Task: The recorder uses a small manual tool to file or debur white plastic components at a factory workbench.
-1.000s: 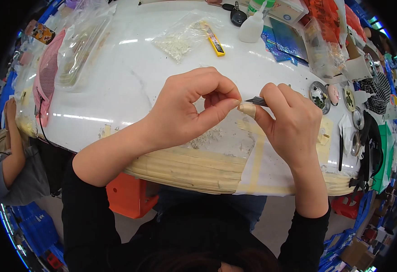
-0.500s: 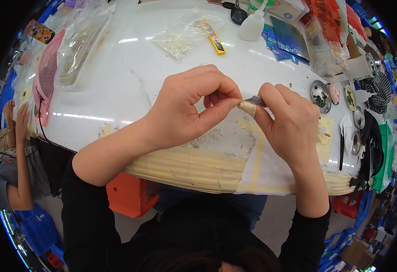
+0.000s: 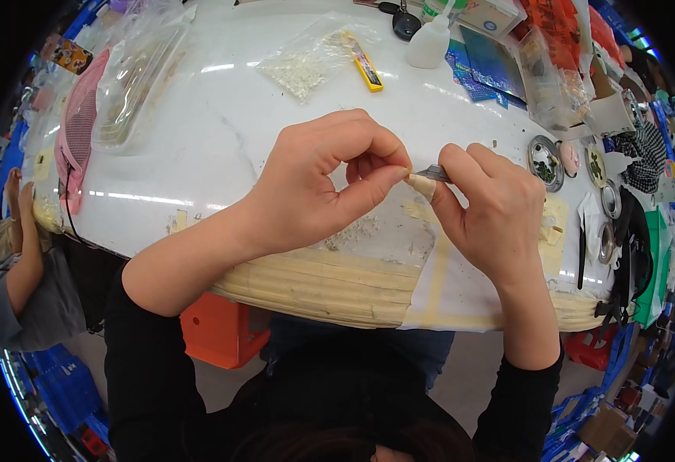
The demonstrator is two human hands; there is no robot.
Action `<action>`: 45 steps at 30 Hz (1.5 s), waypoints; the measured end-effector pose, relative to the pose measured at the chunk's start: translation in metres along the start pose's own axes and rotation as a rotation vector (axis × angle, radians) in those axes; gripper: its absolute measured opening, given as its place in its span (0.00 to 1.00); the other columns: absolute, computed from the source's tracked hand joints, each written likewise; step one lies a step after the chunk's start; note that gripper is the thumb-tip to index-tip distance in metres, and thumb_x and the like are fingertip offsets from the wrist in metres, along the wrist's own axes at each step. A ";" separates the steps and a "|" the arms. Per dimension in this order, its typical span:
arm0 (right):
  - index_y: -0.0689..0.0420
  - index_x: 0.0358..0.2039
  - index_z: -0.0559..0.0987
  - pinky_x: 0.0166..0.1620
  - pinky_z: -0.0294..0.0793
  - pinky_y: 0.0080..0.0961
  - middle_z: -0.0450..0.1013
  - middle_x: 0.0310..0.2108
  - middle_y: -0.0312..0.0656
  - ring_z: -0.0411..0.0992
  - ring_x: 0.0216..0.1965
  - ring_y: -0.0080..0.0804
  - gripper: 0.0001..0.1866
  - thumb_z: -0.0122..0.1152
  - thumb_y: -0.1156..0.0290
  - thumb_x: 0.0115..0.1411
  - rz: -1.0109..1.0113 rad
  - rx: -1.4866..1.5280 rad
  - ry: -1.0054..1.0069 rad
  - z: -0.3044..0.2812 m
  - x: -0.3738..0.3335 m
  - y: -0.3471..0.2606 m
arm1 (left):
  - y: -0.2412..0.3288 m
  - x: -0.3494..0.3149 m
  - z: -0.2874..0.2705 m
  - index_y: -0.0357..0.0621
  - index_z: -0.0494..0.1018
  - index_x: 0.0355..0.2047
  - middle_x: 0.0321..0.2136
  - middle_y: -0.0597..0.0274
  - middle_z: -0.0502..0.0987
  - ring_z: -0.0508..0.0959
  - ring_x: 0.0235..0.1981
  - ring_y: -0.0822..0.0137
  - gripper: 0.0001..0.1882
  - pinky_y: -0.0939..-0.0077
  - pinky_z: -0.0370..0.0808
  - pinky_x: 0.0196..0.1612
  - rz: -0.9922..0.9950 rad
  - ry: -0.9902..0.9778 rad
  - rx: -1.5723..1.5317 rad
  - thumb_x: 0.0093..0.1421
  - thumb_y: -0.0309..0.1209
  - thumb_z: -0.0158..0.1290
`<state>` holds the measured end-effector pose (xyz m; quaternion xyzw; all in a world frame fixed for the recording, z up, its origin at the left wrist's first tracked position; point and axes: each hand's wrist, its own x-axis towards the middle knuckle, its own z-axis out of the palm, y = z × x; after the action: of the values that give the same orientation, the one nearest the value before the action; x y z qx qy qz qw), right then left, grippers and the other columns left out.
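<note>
Over the front part of the white table (image 3: 214, 138), my two hands meet almost tip to tip. My left hand (image 3: 318, 185) pinches with thumb and forefinger; what lies between them is too small to make out. In my right hand (image 3: 495, 208) a short grey metal blade (image 3: 434, 173) is gripped between thumb and forefinger, its tip pointing at the left fingertips. Tan tape (image 3: 422, 185) wraps the end of my right thumb, just under the blade. White crumbs (image 3: 353, 232) are scattered on the table below my hands.
Farther back lie a clear bag of white bits (image 3: 299, 75), a yellow blade case (image 3: 368, 75) and a white squeeze bottle (image 3: 430, 45). Round metal dishes (image 3: 545, 163) stand at the right. Yellowish tape (image 3: 314, 289) covers the front edge. A co-worker's arms (image 3: 23, 254) show at far left.
My hands stay nearly in place, with only a tiny shift of the right fingers and blade. At far left, the co-worker's hands have moved lower and apart from the pink mesh item.
</note>
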<state>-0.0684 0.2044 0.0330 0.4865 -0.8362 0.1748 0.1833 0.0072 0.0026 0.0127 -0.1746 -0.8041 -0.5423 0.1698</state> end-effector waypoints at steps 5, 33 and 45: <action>0.55 0.25 0.72 0.20 0.60 0.30 0.65 0.17 0.36 0.66 0.17 0.33 0.12 0.68 0.68 0.49 0.002 0.013 0.001 0.001 0.000 0.001 | 0.007 0.004 -0.003 0.38 0.75 0.35 0.27 0.67 0.74 0.72 0.28 0.78 0.05 0.83 0.70 0.32 -0.510 -0.085 -0.524 0.62 0.27 0.56; 0.54 0.25 0.72 0.22 0.67 0.30 0.73 0.20 0.36 0.72 0.20 0.36 0.11 0.66 0.65 0.52 0.120 0.224 -0.145 0.000 0.001 0.001 | 0.010 0.005 -0.007 0.40 0.75 0.34 0.25 0.70 0.75 0.71 0.25 0.82 0.07 0.87 0.68 0.29 -0.590 -0.110 -0.527 0.61 0.31 0.58; 0.61 0.23 0.68 0.23 0.59 0.29 0.61 0.16 0.43 0.59 0.17 0.37 0.17 0.64 0.63 0.58 0.180 0.335 -0.155 0.004 0.000 0.000 | 0.004 0.000 -0.005 0.35 0.75 0.35 0.30 0.67 0.76 0.73 0.31 0.79 0.03 0.85 0.71 0.35 -0.338 -0.097 -0.337 0.61 0.22 0.55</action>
<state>-0.0689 0.2023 0.0301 0.4455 -0.8471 0.2891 0.0183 0.0101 -0.0002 0.0178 -0.0894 -0.7273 -0.6805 0.0062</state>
